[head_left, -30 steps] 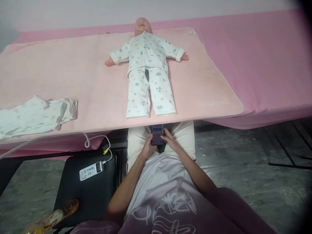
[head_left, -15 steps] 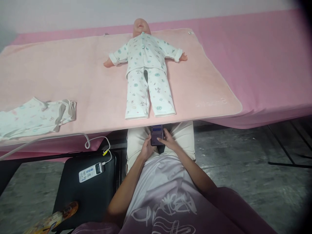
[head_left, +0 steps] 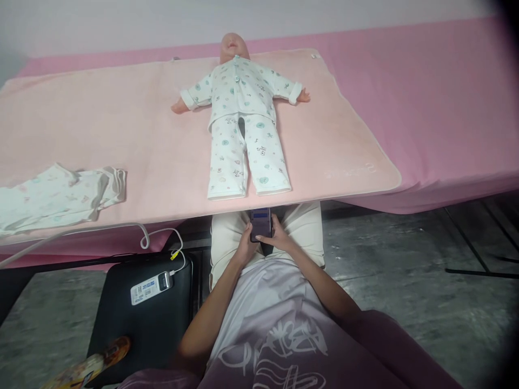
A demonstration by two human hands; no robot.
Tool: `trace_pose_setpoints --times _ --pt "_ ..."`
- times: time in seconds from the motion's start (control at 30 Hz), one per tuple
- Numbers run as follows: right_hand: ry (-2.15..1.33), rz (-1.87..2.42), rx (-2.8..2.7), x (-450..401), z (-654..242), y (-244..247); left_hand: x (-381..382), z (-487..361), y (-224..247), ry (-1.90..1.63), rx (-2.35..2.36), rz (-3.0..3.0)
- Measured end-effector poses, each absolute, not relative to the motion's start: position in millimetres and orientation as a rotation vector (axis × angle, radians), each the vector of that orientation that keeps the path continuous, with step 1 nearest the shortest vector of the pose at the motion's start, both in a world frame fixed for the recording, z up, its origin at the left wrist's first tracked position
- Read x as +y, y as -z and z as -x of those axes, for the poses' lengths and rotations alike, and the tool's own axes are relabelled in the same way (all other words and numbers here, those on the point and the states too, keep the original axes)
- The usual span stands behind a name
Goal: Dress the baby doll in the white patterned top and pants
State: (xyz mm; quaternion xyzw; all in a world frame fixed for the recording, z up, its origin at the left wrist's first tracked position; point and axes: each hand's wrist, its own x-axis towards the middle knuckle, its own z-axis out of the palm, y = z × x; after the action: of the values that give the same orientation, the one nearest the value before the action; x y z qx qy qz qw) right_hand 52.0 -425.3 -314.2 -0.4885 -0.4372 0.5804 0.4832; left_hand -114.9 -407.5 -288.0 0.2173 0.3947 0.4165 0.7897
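Observation:
My left hand point(head_left: 246, 246) and my right hand point(head_left: 279, 235) hold a dark phone point(head_left: 260, 225) from both sides, over my lap and just below the table's front edge. The phone's screen is lit, and my right thumb lies across its lower part. On the pink mat point(head_left: 133, 129) a baby doll point(head_left: 242, 89) lies on its back, arms spread, in a white patterned top and trousers point(head_left: 227, 156). Neither hand touches the doll. Folded white patterned clothes point(head_left: 60, 194) rest at the mat's left front.
A black stool point(head_left: 162, 319) at the lower left bears a white device point(head_left: 151, 288) with a cable point(head_left: 146, 235) running along the table's edge. Beside it is an orange-yellow packet point(head_left: 77, 374). Thin black metal legs point(head_left: 470, 237) stand on the floor at the right.
My right thumb has moved left and down across the phone's screen. The whole view has shifted very slightly.

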Motion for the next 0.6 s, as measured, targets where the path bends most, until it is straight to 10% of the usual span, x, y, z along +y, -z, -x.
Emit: trace_pose_setpoints --times 0.6 --pt "-1.460 1.118 -0.960 -423.8 -54.9 311.8 -410.3 120.5 286.4 -0.861 0.801 -0.462"
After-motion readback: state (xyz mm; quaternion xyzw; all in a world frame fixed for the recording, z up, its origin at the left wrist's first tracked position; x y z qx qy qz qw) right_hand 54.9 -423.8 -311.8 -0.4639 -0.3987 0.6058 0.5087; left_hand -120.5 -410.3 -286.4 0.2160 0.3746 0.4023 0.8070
